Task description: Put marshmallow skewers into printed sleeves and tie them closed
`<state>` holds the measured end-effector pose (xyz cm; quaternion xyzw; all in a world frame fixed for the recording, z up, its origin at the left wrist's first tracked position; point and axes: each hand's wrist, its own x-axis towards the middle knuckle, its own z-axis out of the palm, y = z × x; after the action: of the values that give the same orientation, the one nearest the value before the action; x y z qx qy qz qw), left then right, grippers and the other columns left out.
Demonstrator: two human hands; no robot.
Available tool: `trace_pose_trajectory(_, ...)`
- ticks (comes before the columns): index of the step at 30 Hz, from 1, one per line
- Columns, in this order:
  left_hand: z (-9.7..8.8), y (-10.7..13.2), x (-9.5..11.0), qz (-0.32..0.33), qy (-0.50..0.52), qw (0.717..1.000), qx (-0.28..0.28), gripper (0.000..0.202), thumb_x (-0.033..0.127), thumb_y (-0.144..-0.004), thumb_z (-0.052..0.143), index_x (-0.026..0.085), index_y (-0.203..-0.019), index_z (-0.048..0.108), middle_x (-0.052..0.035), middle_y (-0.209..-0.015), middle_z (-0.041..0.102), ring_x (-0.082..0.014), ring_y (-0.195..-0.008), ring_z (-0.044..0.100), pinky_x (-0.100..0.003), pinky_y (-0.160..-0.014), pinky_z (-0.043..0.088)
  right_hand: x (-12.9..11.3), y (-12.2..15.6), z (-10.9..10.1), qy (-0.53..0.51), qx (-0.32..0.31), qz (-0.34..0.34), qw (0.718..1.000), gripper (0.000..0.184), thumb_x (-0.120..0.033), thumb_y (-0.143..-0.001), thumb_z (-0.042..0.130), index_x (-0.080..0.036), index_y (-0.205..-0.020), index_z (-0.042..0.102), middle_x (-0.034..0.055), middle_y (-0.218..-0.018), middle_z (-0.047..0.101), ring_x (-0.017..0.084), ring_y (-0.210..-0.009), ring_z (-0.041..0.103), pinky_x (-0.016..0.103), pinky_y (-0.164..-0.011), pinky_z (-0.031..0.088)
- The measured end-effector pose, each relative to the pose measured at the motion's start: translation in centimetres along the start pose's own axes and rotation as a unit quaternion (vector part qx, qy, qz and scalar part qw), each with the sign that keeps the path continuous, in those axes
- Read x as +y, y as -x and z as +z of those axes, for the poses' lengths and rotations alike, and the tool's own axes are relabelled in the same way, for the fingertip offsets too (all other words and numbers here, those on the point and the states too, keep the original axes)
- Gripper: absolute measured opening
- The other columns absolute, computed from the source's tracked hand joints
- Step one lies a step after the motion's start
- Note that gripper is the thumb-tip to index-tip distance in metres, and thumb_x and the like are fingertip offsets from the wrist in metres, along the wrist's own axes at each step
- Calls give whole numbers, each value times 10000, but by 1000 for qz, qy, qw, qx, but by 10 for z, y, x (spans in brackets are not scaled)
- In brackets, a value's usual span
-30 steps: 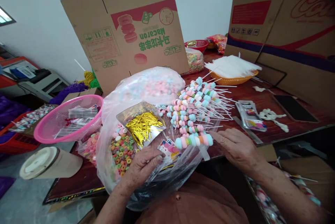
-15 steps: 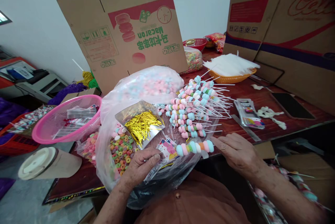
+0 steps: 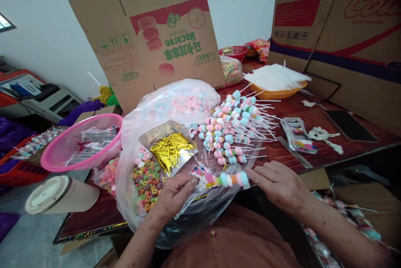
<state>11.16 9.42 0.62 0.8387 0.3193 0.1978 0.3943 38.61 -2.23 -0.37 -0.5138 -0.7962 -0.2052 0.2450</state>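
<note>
My left hand point(image 3: 174, 196) is closed on a small clear printed wrapper bag point(image 3: 200, 174) at the near edge of the table. My right hand point(image 3: 277, 185) pinches the stick end of a marshmallow skewer point(image 3: 230, 179) with pink, blue, green and orange pieces. The skewer's tip touches the mouth of the wrapper bag. Behind it lies a pile of finished marshmallow skewers point(image 3: 233, 128) with white sticks pointing right. A packet of gold twist ties point(image 3: 169, 149) rests on a big plastic bag of ring-shaped candy point(image 3: 147, 180).
A pink basket point(image 3: 78, 146) and a paper cup lying on its side point(image 3: 61, 195) are to the left. A bag of loose marshmallows point(image 3: 184, 103), upright cardboard boxes point(image 3: 150, 38), an orange tray of white sticks point(image 3: 275, 82), a stack of wrappers point(image 3: 297, 136) and a phone point(image 3: 349, 126) lie beyond.
My right hand has slid the marshmallow skewer leftward until its tip meets the wrapper bag in my left hand. My left hand has barely shifted.
</note>
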Motion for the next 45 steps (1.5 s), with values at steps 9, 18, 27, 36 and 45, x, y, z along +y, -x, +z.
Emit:
trace_pose_trajectory(9,17,-13,18,-23,-146,979,-141,478,530,-674,648,204,-1024,645,-35,-766,648,-212,-705,561,-261,-623,393,-11,-8,16,-75,-76,-4,994,296,-51,-815,400,-152,-984,621,42,-710,625,151,-640,542,274,-599,385)
trace_pose_trajectory(18,45,-23,17,-176,100,963,-176,660,381,-590,741,200,-1180,507,13,-790,571,-107,-506,467,-194,-410,372,-22,-38,26,-121,-189,-55,973,139,-99,-808,503,-160,-879,607,42,-778,607,178,-729,495,316,-687,342)
trace_pose_trajectory(27,61,-23,17,-122,107,978,-132,680,199,-572,735,210,-1212,506,-25,-949,619,-166,-711,569,-249,-599,476,-35,-38,42,-247,-196,11,949,128,-110,-778,486,-135,-753,608,78,-788,612,180,-748,503,295,-671,363)
trace_pose_trajectory(36,-22,4,-1,-186,203,950,-146,495,426,-753,608,183,-1179,534,-77,-1099,602,-224,-998,552,-293,-803,441,-24,-51,50,-361,-125,35,924,235,-204,-913,372,-163,-766,551,47,-715,563,164,-727,488,282,-673,355)
trace_pose_trajectory(45,22,37,-3,-312,329,886,-101,404,562,-781,500,205,-960,559,38,-616,507,-66,-418,392,-175,-401,283,-46,-83,64,-289,-150,-30,945,257,-190,-890,369,-156,-736,572,60,-698,563,176,-709,477,303,-659,326)
